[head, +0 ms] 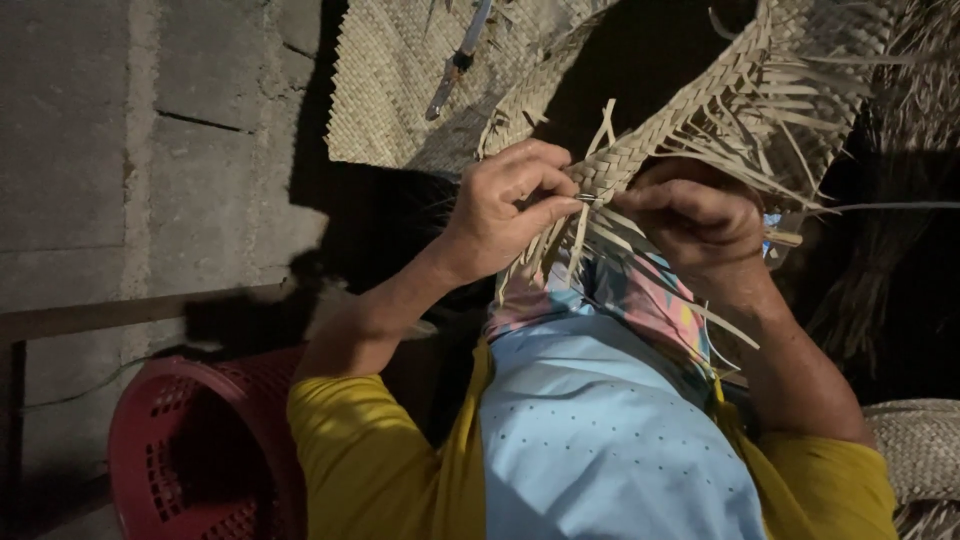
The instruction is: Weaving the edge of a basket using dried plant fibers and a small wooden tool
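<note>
Dim room, lit mostly on the concrete floor [110, 150], grey, with straight joints and some cracks between the slabs. Spread on that floor, a flat woven mat [390, 90] of pale dry leaf strips, with a knife [458, 62] lying on top of it, blade toward the floor edge. Near the lower left corner, a red plastic basket [180, 450] with slotted walls, beside a thin wooden bar [120, 312] running across the floor. At the lower right edge, part of another woven piece [925, 450], and above it a dark heap of loose dry fibres [900, 270], hard to make out. In the middle, a half-woven palm-leaf piece [720, 90] held up above the lap, its plaited border curved and many loose strip ends hanging out from it. Left hand [500, 210] closed, fingers pinching one loose strip [578, 232] right at the plaited border. Right hand [700, 225] also closed, curled around the border and the strips just beside the left one, nearly touching it. Below the hands, a light blue dotted cloth [600, 430] over the lap, a colourful patterned cloth [640, 295] under the hanging strips, and yellow sleeves [350, 440] on both arms. Deep shadow behind the weaving, so nothing to tell about the walls.
</note>
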